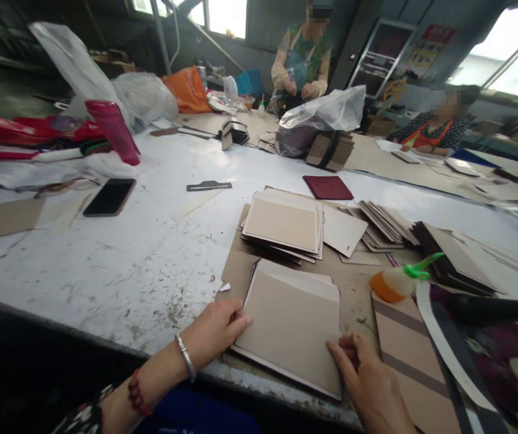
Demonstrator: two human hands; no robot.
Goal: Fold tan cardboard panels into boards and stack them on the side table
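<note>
A beige rectangular panel (pixel 291 322) with dark edges lies at the table's near edge, a paler strip along its far side. My left hand (pixel 216 328) grips its left edge, thumb on top and fingers curled. On the opposite edge, my right hand (pixel 370 374) pinches the near right side between thumb and bent fingers. Just beyond it sits a stack of similar panels (pixel 281 223), with a loose pale piece (pixel 344 229) to its right. The panel rests on a brown board (pixel 236 265), partly hidden.
A glue bottle (pixel 394 284) with a green nozzle stands at right, near a striped brown sheet (pixel 415 367). More piles of panels (pixel 385 226) lie behind. A phone (pixel 109 197), a grey flat template (pixel 209 186) and a maroon piece (pixel 327 187) are farther off. Two people work across the table.
</note>
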